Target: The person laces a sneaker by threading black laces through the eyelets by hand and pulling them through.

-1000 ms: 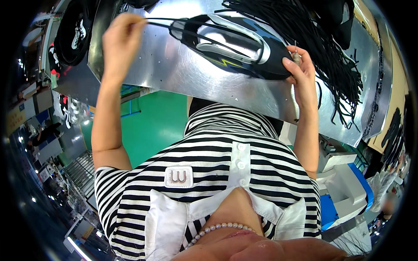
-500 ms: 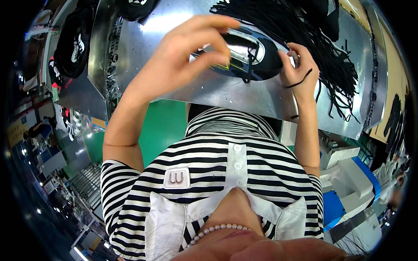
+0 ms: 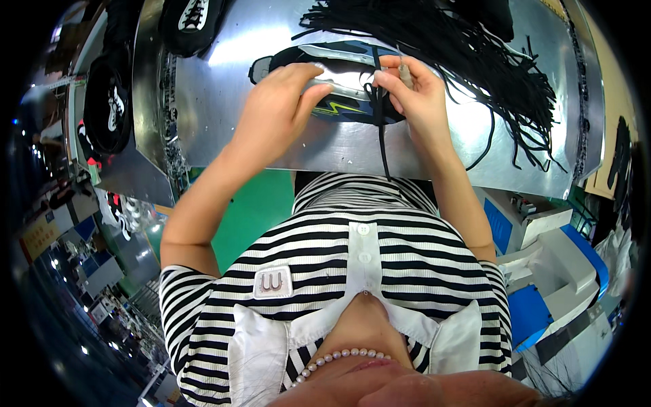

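On the metal tabletop lies a dark shoe upper with yellow zigzag marks and a shiny silver opening. My left hand curls over its left part, thumb and forefinger bent at the opening; the other fingers are mostly hidden. A black shoelace runs across the upper's right part, one end hanging toward the table's near edge. Closed at that part, my right hand pinches the lace between thumb and forefinger. A small tool with a pale handle and thin metal tip sits in the same hand's fingers.
A large heap of black laces spreads over the table's far right. Black shoe uppers with white lacing lie at the far left, another beyond the table's left edge. A grey and blue machine stands at right.
My left hand has come down from the air onto the shoe upper. My right hand has moved left to the lace on the upper, and a lace end now hangs nearer me.
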Available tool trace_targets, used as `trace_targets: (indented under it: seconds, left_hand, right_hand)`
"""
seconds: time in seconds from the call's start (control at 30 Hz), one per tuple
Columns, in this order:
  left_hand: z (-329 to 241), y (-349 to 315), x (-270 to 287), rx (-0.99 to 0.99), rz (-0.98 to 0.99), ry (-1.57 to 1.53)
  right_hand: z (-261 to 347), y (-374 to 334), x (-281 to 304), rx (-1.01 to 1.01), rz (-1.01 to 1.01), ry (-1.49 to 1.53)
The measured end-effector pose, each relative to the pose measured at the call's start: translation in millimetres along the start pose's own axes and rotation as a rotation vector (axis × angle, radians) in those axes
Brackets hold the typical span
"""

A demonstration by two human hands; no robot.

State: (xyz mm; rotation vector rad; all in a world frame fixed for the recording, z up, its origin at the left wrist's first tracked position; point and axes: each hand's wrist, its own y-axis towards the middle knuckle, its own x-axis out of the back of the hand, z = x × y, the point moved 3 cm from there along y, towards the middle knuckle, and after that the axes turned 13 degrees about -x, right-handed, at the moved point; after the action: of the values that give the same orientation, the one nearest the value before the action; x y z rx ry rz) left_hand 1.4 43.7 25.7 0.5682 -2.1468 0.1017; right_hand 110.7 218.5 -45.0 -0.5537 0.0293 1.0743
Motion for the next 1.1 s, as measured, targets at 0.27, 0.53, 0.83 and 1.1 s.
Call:
trace_targets:
  seconds: [0.27,0.53,0.83,1.1]
  left_hand:
    - [34,23,-55,0.707,0.211,-0.967]
    - [14,19,-55,0.496,-0.071,-0.764]
    - [11,15,-51,0.356,-0.163,-0.536]
    - [6,9,-56,0.352,-0.140,-0.518]
  right_hand:
    - [-10,10,1,0.023,-0.076,-0.187]
    - [-5,1,-1,0.135,-0.048,-0.427]
    - [16,-19,5,0.409,-0.123,-0.735]
    - [23,-14,7,0.349,-0.087,-0.869]
